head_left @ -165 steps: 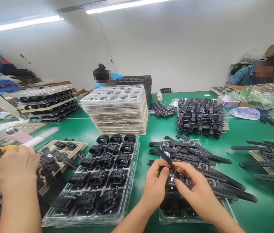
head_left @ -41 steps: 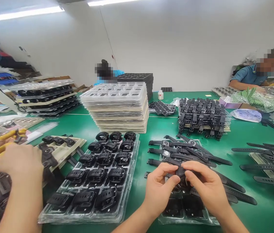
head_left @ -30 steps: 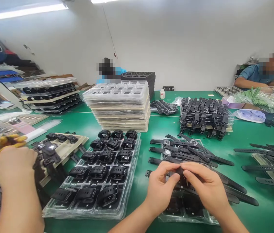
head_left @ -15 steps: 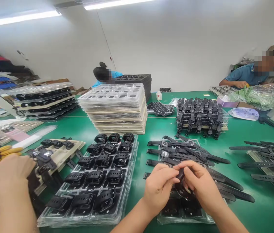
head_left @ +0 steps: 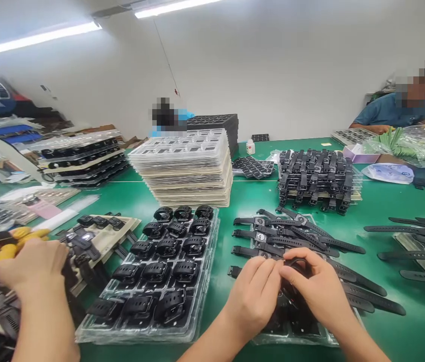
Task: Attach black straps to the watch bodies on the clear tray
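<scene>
Two bare forearms (head_left: 212, 338) are extended from the near edge of the table (head_left: 250, 193) and angled toward each other. The left hand (head_left: 252, 294) is turned with its back upward, the fingers curled and bunched at their tips; its thumb is hidden. The right hand (head_left: 316, 281) is held just beside it, the index finger arched and the thumb (head_left: 291, 276) pointed toward the left fingertips, a rounded gap being formed between the two. Both wrists are held nearly straight, and the fingertips are met in the middle.
</scene>
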The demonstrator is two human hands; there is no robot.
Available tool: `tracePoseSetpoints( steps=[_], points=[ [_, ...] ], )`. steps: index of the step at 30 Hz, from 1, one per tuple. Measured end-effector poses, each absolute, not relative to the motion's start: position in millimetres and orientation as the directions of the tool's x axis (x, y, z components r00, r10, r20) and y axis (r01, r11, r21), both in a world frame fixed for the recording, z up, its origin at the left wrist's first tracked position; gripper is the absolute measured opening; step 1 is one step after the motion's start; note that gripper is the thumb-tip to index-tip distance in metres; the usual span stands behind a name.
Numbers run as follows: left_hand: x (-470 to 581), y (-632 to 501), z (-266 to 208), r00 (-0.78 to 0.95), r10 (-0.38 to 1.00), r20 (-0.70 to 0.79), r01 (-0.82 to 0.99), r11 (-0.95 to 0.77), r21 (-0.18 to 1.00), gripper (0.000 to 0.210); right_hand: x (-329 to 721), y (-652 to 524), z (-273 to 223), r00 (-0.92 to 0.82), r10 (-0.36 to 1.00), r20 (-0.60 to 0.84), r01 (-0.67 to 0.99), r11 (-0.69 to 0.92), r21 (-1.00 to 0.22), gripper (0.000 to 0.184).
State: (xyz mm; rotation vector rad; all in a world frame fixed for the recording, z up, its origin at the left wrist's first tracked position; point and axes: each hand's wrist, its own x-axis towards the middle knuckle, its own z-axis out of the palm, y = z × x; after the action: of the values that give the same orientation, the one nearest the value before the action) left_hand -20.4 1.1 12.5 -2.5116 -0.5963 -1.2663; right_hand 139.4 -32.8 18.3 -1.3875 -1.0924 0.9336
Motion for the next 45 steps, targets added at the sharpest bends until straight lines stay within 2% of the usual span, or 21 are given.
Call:
tracePoseSetpoints(
  steps=[4, 9, 13, 15, 17, 22, 27, 31, 36, 39, 41, 43, 45],
  points=[
    [-18.4, 0.8, 12.0, 0.505, 0.272, 0.819, 0.522, -0.852, -0.039, 0.014, 131.5, -33.7, 15.8, 0.343, 0.938, 0.041, 0.078, 0.015, -0.997, 0.023],
    [-18.2, 0.2, 12.8, 0.473, 0.27, 0.838, 0.518, -0.856, -0.016, 0.013, 125.1, -36.6, 12.7, 0.346, 0.937, 0.054, 0.036, 0.044, -0.998, 0.023],
    [-17.0, -1.1, 15.5, 0.448, 0.266, 0.854, 0.487, -0.873, 0.017, 0.016, 126.3, -39.1, 19.1, 0.328, 0.945, -0.008, -0.113, 0.031, -0.993, 0.042],
    [-16.1, -1.8, 16.7, 0.431, 0.271, 0.861, 0.484, -0.874, 0.033, 0.015, 128.1, -40.0, 25.5, 0.334, 0.942, -0.04, -0.135, 0.006, -0.991, 0.049],
    [-16.0, -1.8, 16.8, 0.427, 0.265, 0.864, 0.467, -0.883, 0.04, 0.012, 131.0, -40.3, 32.5, 0.315, 0.948, -0.042, -0.095, -0.013, -0.995, 0.051],
    [-18.1, 0.4, 13.9, 0.434, 0.218, 0.874, 0.385, -0.922, 0.039, 0.014, 139.9, -39.5, 40.9, 0.111, 0.994, -0.02, 0.062, -0.027, -0.998, 0.046],
    [-18.0, -0.2, 15.7, 0.418, 0.229, 0.879, 0.369, -0.927, 0.066, 0.015, 143.9, -41.4, 33.3, 0.2, 0.979, 0.026, -0.005, 0.028, -1.0, 0.045],
    [-18.9, 0.0, 18.0, 0.391, 0.219, 0.894, 0.347, -0.935, 0.078, 0.02, 148.0, -40.8, 34.4, 0.262, 0.961, 0.089, 0.032, 0.083, -0.996, 0.044],
    [-24.5, 8.9, 20.1, 0.441, 0.288, 0.85, 0.284, -0.943, 0.172, 0.019, 177.2, -52.8, 40.6, 0.269, 0.94, 0.208, 0.29, 0.127, -0.949, 0.02],
    [-27.1, 14.9, 19.3, 0.39, 0.341, 0.855, 0.306, -0.924, 0.228, 0.021, 205.9, -74.6, 30.2, 0.341, 0.91, 0.237, 0.399, 0.089, -0.912, 0.019],
    [-27.0, 16.3, 17.8, 0.362, 0.344, 0.866, 0.297, -0.924, 0.242, 0.022, 221.3, -90.3, 17.6, 0.307, 0.928, 0.212, 0.43, 0.064, -0.9, 0.015],
    [-25.3, 15.9, 16.0, 0.361, 0.34, 0.868, 0.275, -0.929, 0.25, 0.024, 230.7, -101.5, 4.0, 0.188, 0.972, 0.142, 0.472, 0.038, -0.881, 0.007],
    [-22.9, 15.0, 14.3, 0.368, 0.335, 0.868, 0.256, -0.933, 0.252, 0.025, 234.5, -106.5, -8.2, 0.035, 0.997, 0.075, 0.524, 0.046, -0.851, 0.007]
  ],
)
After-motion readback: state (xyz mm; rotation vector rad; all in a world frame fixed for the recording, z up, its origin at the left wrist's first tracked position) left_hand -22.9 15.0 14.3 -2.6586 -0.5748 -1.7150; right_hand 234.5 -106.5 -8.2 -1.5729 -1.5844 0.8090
